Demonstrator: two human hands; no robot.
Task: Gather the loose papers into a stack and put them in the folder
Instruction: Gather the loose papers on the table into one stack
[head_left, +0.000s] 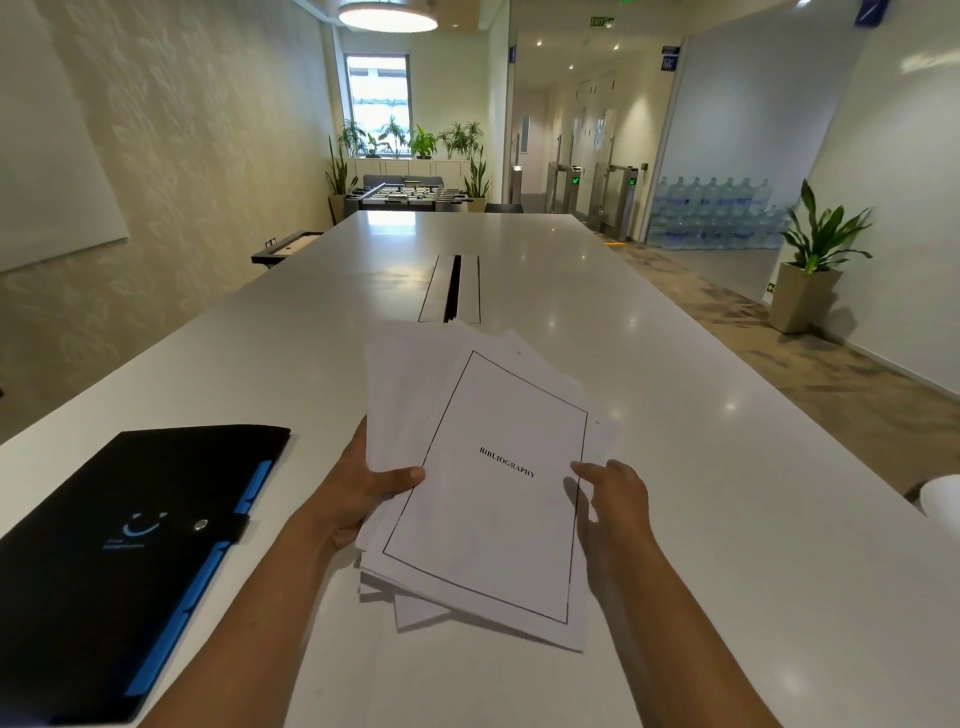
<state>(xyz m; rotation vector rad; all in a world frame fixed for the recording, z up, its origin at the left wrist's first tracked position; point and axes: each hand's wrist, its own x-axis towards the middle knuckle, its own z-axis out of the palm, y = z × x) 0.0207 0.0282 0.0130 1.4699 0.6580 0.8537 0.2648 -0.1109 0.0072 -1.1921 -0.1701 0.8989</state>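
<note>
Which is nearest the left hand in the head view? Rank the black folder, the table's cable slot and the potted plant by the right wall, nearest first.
From the left hand:
1. Black folder, on the table just to its left.
2. Cable slot, farther up the table's middle.
3. Potted plant, on the floor far off to the right.

Left hand (363, 493) grips uneven papers (488, 483); right hand (613, 509) at edge; black folder (119, 561) closed on table (727, 467).

Matt white paper sheets (483, 467) at centre frame, a matt black folder (119, 551) with a shiny metal snap (201, 525) lower left, on a smooth, glossy white table (675, 415)
</note>
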